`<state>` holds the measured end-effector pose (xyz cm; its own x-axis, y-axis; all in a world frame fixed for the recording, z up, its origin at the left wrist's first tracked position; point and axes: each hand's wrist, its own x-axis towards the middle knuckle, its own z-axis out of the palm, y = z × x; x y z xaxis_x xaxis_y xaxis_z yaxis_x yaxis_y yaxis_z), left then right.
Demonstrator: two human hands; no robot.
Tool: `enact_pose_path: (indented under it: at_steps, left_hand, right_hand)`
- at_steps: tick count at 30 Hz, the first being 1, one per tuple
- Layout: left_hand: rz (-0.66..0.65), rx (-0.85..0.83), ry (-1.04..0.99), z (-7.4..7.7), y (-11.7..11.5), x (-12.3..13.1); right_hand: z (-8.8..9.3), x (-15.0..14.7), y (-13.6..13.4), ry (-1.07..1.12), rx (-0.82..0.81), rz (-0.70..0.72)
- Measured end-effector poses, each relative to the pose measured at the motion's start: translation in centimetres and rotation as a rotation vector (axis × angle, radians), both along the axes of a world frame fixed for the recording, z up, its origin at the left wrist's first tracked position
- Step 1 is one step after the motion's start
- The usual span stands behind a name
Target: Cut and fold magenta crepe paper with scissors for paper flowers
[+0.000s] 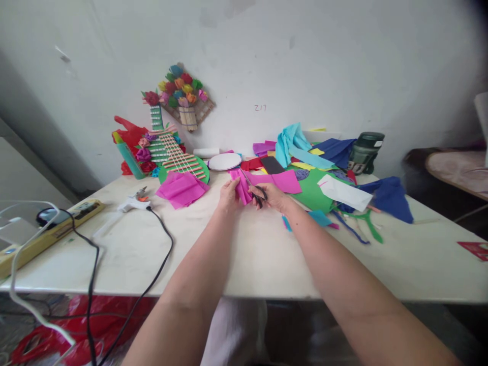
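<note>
My left hand (229, 195) is closed on a folded strip of magenta paper (241, 187) held above the white table (247, 254). My right hand (272, 197) grips black-handled scissors (256, 192), whose blades point up and to the left against the magenta strip. A larger magenta sheet (284, 181) lies just behind my right hand. A stack of magenta paper squares (181, 189) lies to the left of my left hand.
A glue gun (131, 203) with a black cord and a yellow power strip (49, 231) lie at the left. Paper flower crafts (168, 147) lean on the wall. Coloured paper scraps (328, 173), a white disc (224, 161) and a dark green jar (365, 151) crowd the back right.
</note>
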<state>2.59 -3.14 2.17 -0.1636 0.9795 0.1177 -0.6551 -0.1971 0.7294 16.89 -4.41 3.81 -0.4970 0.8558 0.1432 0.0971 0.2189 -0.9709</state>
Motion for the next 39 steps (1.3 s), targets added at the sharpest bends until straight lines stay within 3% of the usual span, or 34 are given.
enact_pose_path:
  at_steps: [9, 24, 39]
  left_hand:
    - [0.050, 0.002, -0.011, -0.51, 0.67, -0.16]
    - [-0.029, 0.026, 0.012, -0.55, 0.33, 0.15]
    - [-0.010, 0.016, 0.016, -0.34, 0.15, 0.27]
  right_hand:
    - [0.08, 0.50, 0.53, 0.013, 0.008, 0.011]
    - [-0.14, 0.43, 0.74, -0.023, 0.028, -0.016]
    - [-0.13, 0.06, 0.47, -0.002, 0.010, -0.061]
